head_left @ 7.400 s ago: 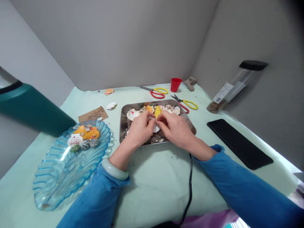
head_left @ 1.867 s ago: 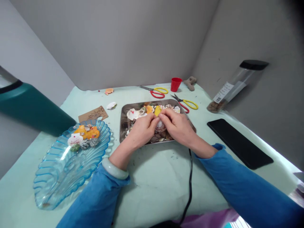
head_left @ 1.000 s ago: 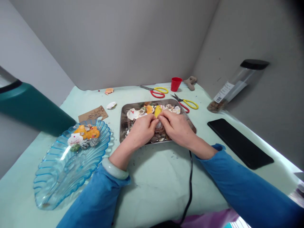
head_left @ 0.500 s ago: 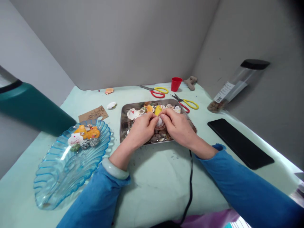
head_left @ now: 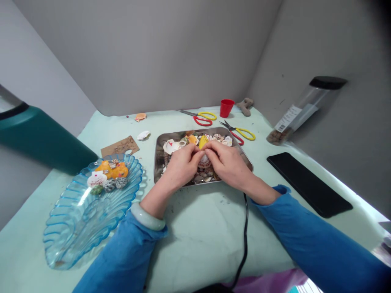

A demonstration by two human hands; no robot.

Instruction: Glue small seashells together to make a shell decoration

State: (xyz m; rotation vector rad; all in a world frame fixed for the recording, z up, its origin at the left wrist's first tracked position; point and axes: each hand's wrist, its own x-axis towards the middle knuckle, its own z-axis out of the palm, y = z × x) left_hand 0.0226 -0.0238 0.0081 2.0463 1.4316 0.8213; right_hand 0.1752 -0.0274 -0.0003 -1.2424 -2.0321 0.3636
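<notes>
A metal tray (head_left: 159,156) of mixed seashells sits mid-table. Above it my left hand (head_left: 181,165) and my right hand (head_left: 226,162) meet fingertip to fingertip, both pinched on one small pale, brown-patterned shell (head_left: 204,159). Whether anything else is held between the fingers is hidden. A yellow shell (head_left: 202,141) and a white shell (head_left: 170,146) lie in the tray just beyond my fingers.
A blue glass dish (head_left: 88,207) with several shells stands at the left. Two pairs of yellow-and-red scissors (head_left: 204,118) (head_left: 241,134), a red cup (head_left: 226,108), a black phone (head_left: 308,184), a tilted clear jar (head_left: 301,112), a brown card (head_left: 119,146) and a black cable (head_left: 244,240) lie around.
7.4 s ago my fingers held a white shell with a small metal piece; now they pinch a brown-patterned shell. Over the last second my hands have barely shifted.
</notes>
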